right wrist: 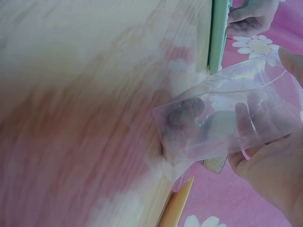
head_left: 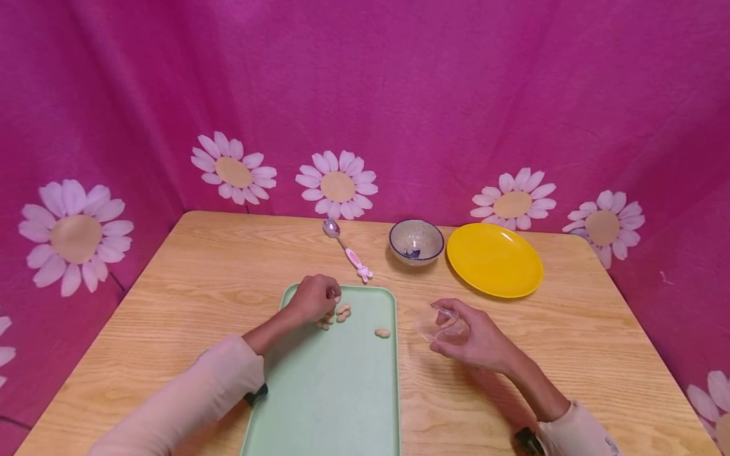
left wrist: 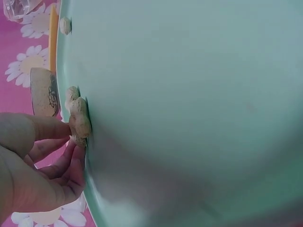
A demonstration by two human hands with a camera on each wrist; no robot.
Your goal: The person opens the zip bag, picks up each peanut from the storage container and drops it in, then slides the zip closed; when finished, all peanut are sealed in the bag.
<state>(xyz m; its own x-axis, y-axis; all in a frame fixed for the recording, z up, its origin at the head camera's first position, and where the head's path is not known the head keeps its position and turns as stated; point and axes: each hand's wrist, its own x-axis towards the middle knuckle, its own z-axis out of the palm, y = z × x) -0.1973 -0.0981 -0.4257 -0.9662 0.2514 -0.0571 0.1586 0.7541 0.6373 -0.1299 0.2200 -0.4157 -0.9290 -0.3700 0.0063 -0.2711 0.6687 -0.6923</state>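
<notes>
My left hand (head_left: 315, 299) is over the far left corner of the pale green tray (head_left: 336, 386). Its thumb and fingers pinch a peanut (left wrist: 78, 141), partly hidden by the fingertips. Against the fingertips lie several other peanuts (head_left: 343, 313) in their shells. One peanut (head_left: 382, 333) sits apart near the tray's right edge. To the right of the tray, my right hand (head_left: 476, 337) holds a clear plastic bag (right wrist: 222, 94) just above the table, thumb and fingers spread about its mouth. Peanuts (right wrist: 187, 111) show through the plastic at the bag's bottom.
Beyond the tray lies a spoon (head_left: 355, 258) with a pink rabbit handle. A small speckled bowl (head_left: 416, 253) with a dark blue rim stands beside a yellow plate (head_left: 495, 259) at the back right. The pink flowered curtain (head_left: 388, 95) hangs behind the wooden table (head_left: 570, 329).
</notes>
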